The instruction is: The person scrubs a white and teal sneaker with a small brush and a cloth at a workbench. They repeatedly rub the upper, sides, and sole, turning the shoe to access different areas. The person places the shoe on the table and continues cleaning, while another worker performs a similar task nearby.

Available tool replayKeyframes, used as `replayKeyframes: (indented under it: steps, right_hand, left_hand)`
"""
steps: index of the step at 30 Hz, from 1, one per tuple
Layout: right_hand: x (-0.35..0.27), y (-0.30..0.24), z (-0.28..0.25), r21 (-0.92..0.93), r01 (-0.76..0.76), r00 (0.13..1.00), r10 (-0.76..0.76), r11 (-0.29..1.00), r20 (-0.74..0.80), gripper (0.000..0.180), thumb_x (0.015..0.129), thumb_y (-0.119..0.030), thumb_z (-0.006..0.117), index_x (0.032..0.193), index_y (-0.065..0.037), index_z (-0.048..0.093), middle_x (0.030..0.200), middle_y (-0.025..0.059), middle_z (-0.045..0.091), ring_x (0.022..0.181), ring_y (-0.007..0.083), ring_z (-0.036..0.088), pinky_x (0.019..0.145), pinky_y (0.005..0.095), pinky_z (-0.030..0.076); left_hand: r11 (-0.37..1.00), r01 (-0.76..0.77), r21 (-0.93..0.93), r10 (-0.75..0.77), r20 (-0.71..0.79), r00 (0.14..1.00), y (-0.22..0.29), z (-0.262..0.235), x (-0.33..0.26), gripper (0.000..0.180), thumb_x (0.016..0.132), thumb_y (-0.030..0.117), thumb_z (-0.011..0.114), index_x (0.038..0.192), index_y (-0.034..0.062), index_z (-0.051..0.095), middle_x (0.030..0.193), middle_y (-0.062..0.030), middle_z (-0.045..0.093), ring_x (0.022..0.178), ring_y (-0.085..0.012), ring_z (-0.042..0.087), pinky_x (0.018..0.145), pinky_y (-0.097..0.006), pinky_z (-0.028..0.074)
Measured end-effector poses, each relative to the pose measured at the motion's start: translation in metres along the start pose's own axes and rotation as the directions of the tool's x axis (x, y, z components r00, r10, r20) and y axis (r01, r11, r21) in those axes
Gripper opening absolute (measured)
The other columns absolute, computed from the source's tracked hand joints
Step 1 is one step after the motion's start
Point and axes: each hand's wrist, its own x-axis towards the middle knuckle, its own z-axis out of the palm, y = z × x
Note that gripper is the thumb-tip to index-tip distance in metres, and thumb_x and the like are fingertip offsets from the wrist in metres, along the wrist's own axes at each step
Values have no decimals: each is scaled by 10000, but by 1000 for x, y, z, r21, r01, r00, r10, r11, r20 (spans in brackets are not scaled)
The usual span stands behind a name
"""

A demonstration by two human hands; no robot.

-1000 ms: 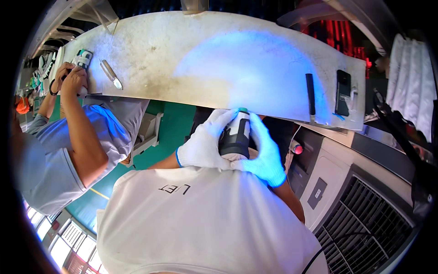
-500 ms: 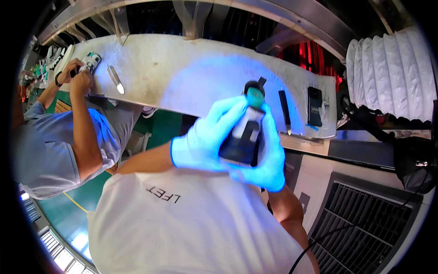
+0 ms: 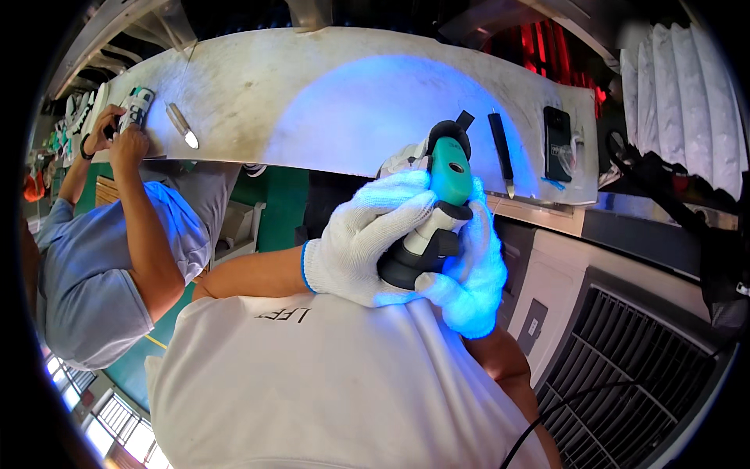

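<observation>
A sneaker (image 3: 451, 168) in white, black and teal is held up in front of my chest, over the table's near edge. Its teal part with a small dark hole is turned up toward me. My left hand (image 3: 371, 238), in a white knit glove with a blue cuff, grips it from the left, fingers along its side. From the right, my right hand (image 3: 473, 270) wraps round it in a matching glove, lit strongly blue. Some fingertips lie hidden behind the shoe. Just right of it on the table lies a slim black-handled tool (image 3: 501, 152) with a pointed tip.
Blue light falls on the worktable (image 3: 234, 86). A dark phone (image 3: 556, 141) lies near its right end. Leftward, a co-worker's hands (image 3: 125, 141) hold a similar shoe (image 3: 137, 108), near a silver tool (image 3: 181, 125). A white ribbed duct (image 3: 680, 102) stands at right, a dark grille (image 3: 625, 375) below.
The sneaker has been turned and tilted in my hands, so more of its teal part and its white side show. Both hands still hold it. The whole view has shifted a little.
</observation>
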Motion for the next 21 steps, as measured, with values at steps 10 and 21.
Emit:
replayKeyframes:
  steps: [10,21]
  right_hand:
    - [-10,-22,7,242,-302,942,327,922,-72,1386,783,-177,1016,1806,14,101,1772,190,393,1628,330,408,1352,493,322]
    - [-23,-22,-9,-1,-513,856,511,859,-81,1139,804,-62,977,1740,-65,329,1579,141,576,1418,282,622,1160,445,546]
  left_hand:
    - [999,-41,-20,41,13,999,0,14,-9,764,774,179,955,1440,-32,647,1216,-233,736,1080,-446,773,988,-523,649]
    - [999,-4,-45,8,106,994,-4,25,-11,710,832,353,977,1410,32,718,1217,-171,761,1171,-410,777,947,-470,665]
